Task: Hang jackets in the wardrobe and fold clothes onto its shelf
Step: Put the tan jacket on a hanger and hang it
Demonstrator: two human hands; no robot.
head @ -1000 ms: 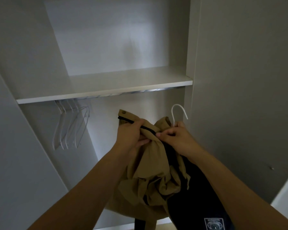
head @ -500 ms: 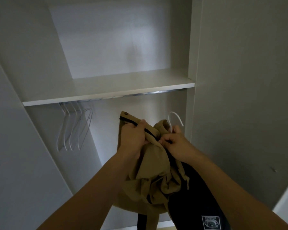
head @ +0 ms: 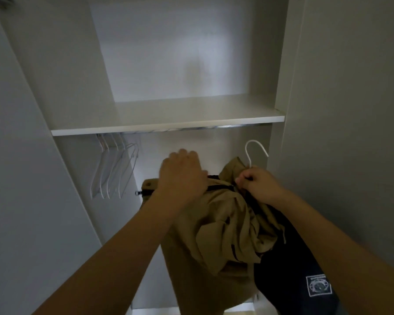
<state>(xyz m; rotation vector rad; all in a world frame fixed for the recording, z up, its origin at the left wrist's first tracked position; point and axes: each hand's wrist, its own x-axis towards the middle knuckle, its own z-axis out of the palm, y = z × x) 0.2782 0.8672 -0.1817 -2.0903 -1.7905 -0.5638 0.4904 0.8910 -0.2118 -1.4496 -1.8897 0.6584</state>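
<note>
Empty white hangers [head: 114,171] were hung at the rail's left end. The tan jacket [head: 216,226] was clutched by the left hand [head: 182,176] below the shelf [head: 166,123], its hanger [head: 254,151] pinched in the right hand's [head: 257,185] grip.

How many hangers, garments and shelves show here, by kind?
Empty white hangers on the rail: about 4, overlapping, so uncertain
Hanger in use, white hook: 1
Tan jacket: 1
Dark garment: 1
Shelf: 1
Total: about 8
</note>
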